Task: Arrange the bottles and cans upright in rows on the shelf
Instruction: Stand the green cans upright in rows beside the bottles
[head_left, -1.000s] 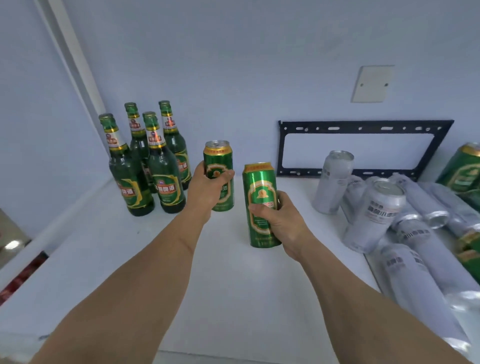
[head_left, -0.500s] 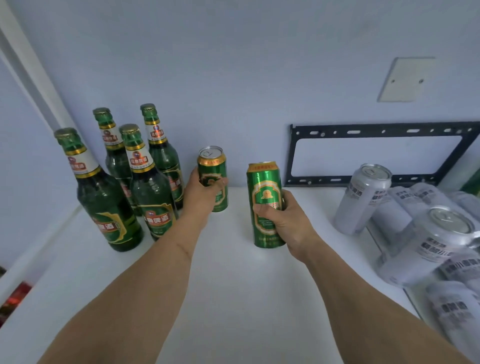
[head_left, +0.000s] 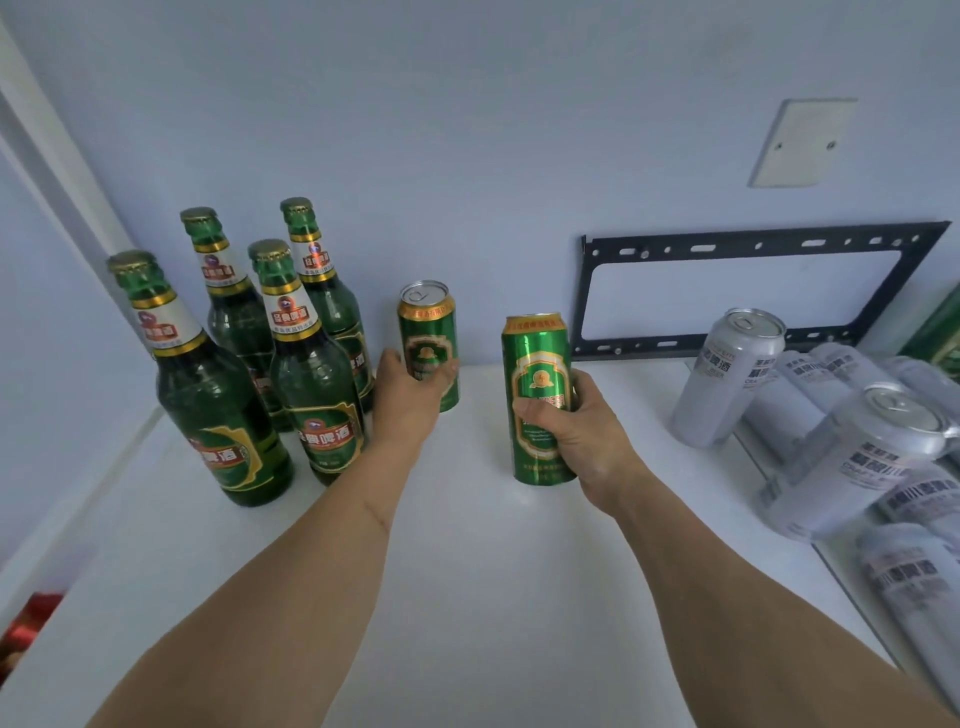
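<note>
Several green glass beer bottles (head_left: 306, 374) stand upright in two rows at the back left of the white shelf (head_left: 467, 571). My left hand (head_left: 405, 400) grips a green can (head_left: 427, 332) standing near the back wall, just right of the bottles. My right hand (head_left: 571, 431) holds a second green can (head_left: 537, 364) upright, closer to me and to the right of the first, its base at the shelf surface. On the right, several silver cans (head_left: 852, 457) lie in a heap, with one silver can (head_left: 727, 379) leaning upright.
A black metal bracket (head_left: 753, 244) is fixed to the back wall above the shelf, with a white wall plate (head_left: 800, 143) higher up. A green can's edge (head_left: 940, 332) shows at the far right. The shelf's left side meets a white side wall.
The view has moved closer to the shelf. My left hand's can sits a little further back beside the bottles; my right hand's can stays upright in about the same place.
</note>
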